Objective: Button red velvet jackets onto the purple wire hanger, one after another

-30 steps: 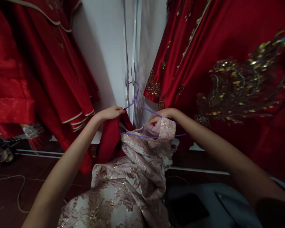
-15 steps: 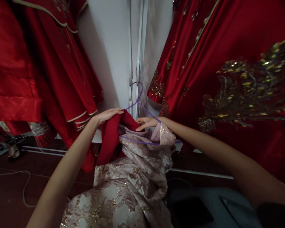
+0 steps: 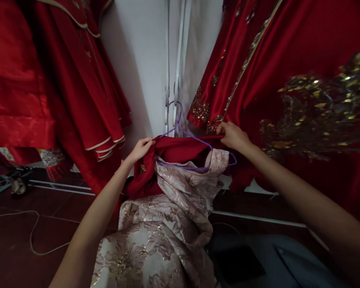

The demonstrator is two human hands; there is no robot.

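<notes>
A purple wire hanger (image 3: 178,125) hangs by its hook at the pale metal rails in the middle. Over one side of it sits the strap of a pink-and-gold brocade dress (image 3: 174,224), which drapes down towards me. Behind the hanger, a red garment (image 3: 183,147) is stretched sideways. My left hand (image 3: 141,150) pinches its edge at the left, near the hanger's shoulder. At the right, my right hand (image 3: 232,136) is closed on the other edge, past the dress strap. The lower part of the red garment is partly hidden behind the dress.
Red garments with pale piping (image 3: 87,100) hang at the left. To the right is a red robe with gold sequins (image 3: 321,108). A dark seat-like surface (image 3: 276,256) is at lower right. A pale cable (image 3: 34,232) lies on the dark tiled floor.
My right hand has moved right and slightly up, spreading the red garment wide behind the hanger. My left hand stays near the left shoulder. The view has shifted slightly.
</notes>
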